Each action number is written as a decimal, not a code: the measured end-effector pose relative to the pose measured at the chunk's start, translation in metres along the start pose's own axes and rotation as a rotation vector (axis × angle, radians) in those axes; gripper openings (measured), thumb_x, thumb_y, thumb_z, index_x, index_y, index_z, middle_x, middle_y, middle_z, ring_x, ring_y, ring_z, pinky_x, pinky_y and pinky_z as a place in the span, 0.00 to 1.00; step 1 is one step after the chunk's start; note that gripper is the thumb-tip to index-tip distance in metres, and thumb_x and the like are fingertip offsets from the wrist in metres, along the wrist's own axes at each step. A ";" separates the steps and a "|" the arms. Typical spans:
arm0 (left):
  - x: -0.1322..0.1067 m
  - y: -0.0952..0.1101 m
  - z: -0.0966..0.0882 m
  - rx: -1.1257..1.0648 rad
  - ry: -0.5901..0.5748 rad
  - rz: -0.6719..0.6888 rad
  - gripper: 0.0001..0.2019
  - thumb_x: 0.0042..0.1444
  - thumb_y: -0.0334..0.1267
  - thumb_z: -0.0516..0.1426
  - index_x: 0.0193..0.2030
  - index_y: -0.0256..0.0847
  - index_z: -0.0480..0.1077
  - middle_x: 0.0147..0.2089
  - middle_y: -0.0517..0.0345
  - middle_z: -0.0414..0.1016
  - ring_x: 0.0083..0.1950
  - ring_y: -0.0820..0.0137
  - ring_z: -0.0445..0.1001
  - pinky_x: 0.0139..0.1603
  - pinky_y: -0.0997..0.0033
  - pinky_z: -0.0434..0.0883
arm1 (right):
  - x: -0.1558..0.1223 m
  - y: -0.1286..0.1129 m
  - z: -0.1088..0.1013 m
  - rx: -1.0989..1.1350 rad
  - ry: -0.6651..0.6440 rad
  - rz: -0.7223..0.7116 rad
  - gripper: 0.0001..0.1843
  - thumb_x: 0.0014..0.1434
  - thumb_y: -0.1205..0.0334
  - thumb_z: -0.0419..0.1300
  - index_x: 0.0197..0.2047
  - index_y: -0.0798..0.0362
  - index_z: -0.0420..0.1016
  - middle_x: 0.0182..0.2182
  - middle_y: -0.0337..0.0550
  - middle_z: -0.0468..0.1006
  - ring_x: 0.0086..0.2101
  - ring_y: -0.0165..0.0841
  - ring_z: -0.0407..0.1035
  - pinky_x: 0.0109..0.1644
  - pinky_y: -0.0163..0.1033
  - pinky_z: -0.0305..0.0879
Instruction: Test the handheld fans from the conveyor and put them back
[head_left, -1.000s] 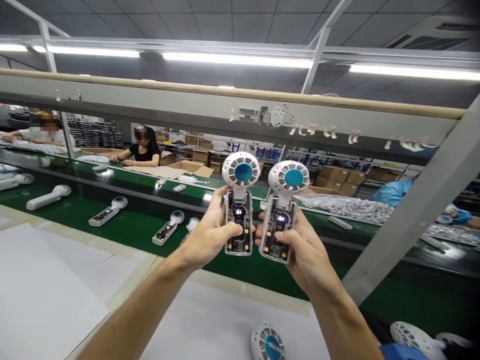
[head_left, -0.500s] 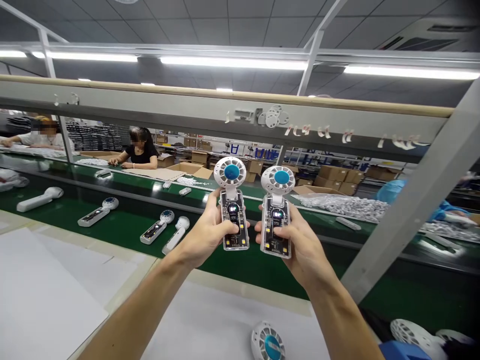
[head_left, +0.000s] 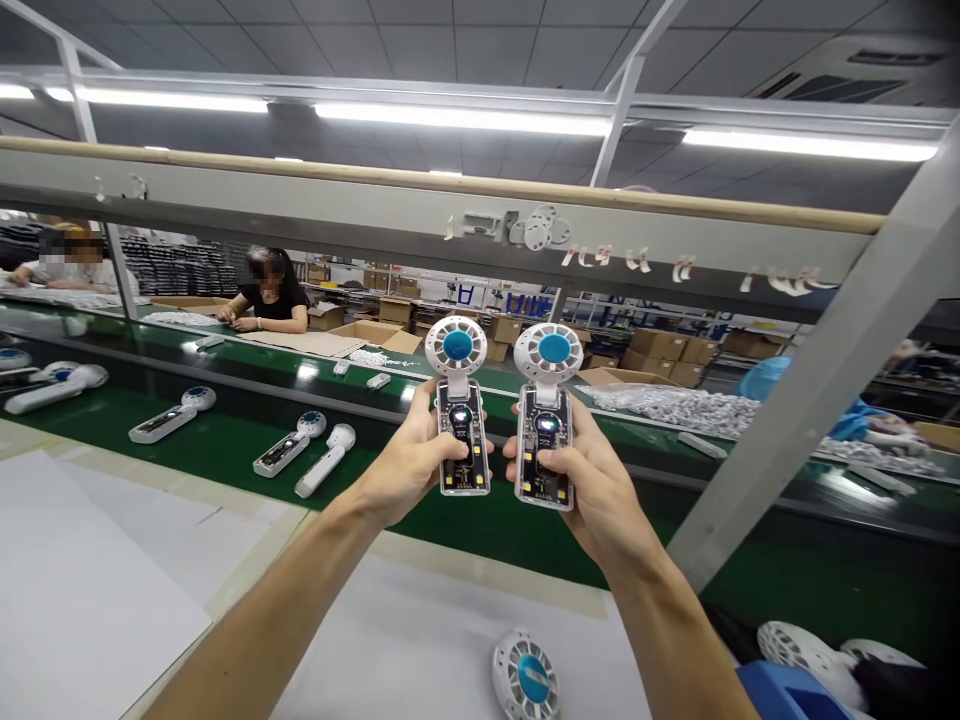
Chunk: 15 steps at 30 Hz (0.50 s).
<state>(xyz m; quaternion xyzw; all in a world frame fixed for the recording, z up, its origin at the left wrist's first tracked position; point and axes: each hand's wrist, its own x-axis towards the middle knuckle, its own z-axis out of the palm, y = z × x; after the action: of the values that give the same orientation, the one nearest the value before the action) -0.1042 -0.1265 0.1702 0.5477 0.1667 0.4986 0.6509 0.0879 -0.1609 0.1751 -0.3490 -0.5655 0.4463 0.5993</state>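
Note:
My left hand (head_left: pixel 409 465) is wrapped round the body of a handheld fan (head_left: pixel 463 400), its thumb pressed on the front. My right hand (head_left: pixel 596 475) grips a second handheld fan (head_left: pixel 549 400) the same way. Both fans stand upright side by side, apart from each other. Each has a round white head with a blue centre and a clear-fronted body showing a dark circuit board and yellow squares. A small light glows on each board. Below them a white fan head (head_left: pixel 527 675) with a blue centre lies on the white work surface.
A green conveyor belt (head_left: pixel 225 440) carries several more fans, such as a white fan (head_left: pixel 326 460) at left. A slanted metal post (head_left: pixel 787 400) stands right of my right hand. Low at right are a blue bin (head_left: pixel 795 695) and fan parts. Co-workers sit across the belt.
Fans on the belt have shifted left in view, and another shows at the left edge. The display lights on both held fans look different. Both hands keep their grip.

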 end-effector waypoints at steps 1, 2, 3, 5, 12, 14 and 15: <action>0.000 0.000 0.000 0.001 0.000 0.001 0.39 0.52 0.25 0.58 0.67 0.51 0.47 0.49 0.56 0.73 0.41 0.66 0.78 0.40 0.62 0.77 | 0.000 -0.001 0.000 -0.001 0.000 0.006 0.41 0.54 0.64 0.61 0.68 0.47 0.51 0.33 0.40 0.80 0.29 0.34 0.75 0.33 0.37 0.72; 0.000 -0.001 0.000 0.005 0.001 -0.001 0.39 0.52 0.25 0.58 0.67 0.52 0.46 0.48 0.56 0.73 0.41 0.67 0.78 0.40 0.62 0.77 | -0.001 -0.002 0.001 0.001 -0.001 0.014 0.41 0.54 0.64 0.61 0.69 0.47 0.51 0.33 0.40 0.80 0.29 0.34 0.75 0.33 0.37 0.72; 0.000 -0.001 0.000 0.011 0.005 -0.006 0.39 0.53 0.25 0.57 0.67 0.52 0.46 0.48 0.56 0.73 0.40 0.67 0.78 0.40 0.62 0.77 | -0.001 -0.003 0.001 0.002 -0.002 0.020 0.41 0.54 0.64 0.60 0.69 0.47 0.51 0.33 0.40 0.80 0.29 0.33 0.75 0.33 0.37 0.71; 0.000 -0.001 -0.001 0.018 0.014 -0.013 0.39 0.53 0.25 0.57 0.68 0.53 0.45 0.48 0.57 0.73 0.39 0.67 0.78 0.39 0.63 0.77 | -0.002 -0.005 0.001 0.002 -0.004 0.027 0.40 0.55 0.64 0.60 0.68 0.47 0.52 0.33 0.40 0.80 0.29 0.33 0.75 0.33 0.37 0.71; -0.003 0.000 0.005 0.020 0.002 0.032 0.36 0.54 0.32 0.63 0.65 0.51 0.48 0.48 0.56 0.73 0.38 0.67 0.79 0.39 0.63 0.78 | 0.000 -0.003 0.000 0.076 0.100 -0.004 0.33 0.52 0.56 0.66 0.59 0.48 0.62 0.34 0.40 0.80 0.31 0.35 0.76 0.35 0.39 0.74; -0.001 -0.005 0.008 0.068 0.066 0.049 0.33 0.54 0.39 0.65 0.61 0.48 0.53 0.43 0.58 0.74 0.33 0.68 0.77 0.33 0.64 0.78 | 0.001 -0.001 0.003 0.155 0.102 0.075 0.25 0.51 0.50 0.66 0.50 0.50 0.69 0.29 0.40 0.77 0.27 0.35 0.74 0.30 0.39 0.73; 0.000 -0.009 0.008 0.112 0.121 0.063 0.30 0.54 0.43 0.66 0.58 0.46 0.56 0.39 0.59 0.74 0.29 0.69 0.76 0.30 0.65 0.76 | 0.001 0.000 0.005 0.140 0.126 0.078 0.23 0.51 0.49 0.67 0.46 0.51 0.71 0.27 0.39 0.76 0.25 0.34 0.72 0.28 0.39 0.71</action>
<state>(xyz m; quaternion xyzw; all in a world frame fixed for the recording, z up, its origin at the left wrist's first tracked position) -0.0939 -0.1298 0.1657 0.5570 0.2159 0.5409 0.5921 0.0829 -0.1602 0.1763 -0.3553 -0.4801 0.4852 0.6386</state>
